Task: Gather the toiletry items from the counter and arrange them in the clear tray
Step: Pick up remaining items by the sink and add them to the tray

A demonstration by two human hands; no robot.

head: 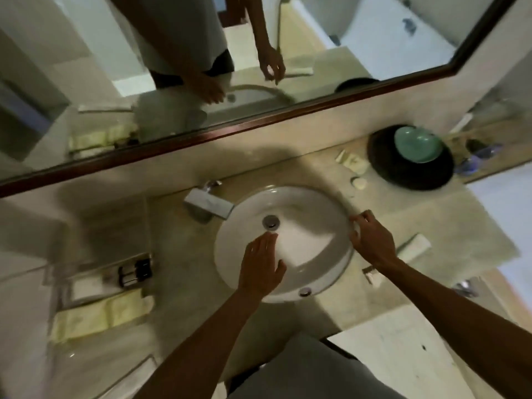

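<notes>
My left hand [263, 263] is flat and empty over the sink [316, 197]. My right hand [371, 240] is loose and empty, near a white tube [414, 247] on the surface [184, 283].

The counter [178, 283] looks like polished beige stone, mottled. The basin [316, 254] is glossy white ceramic with a shiny metal drain [271, 221]. At its 10 o'clock, the tap [208, 207] is brushed metal. At 9 o'clock, the tray [95, 279] is clear plastic. The mirror [172, 67] frame looks like dark varnished wood.
</notes>
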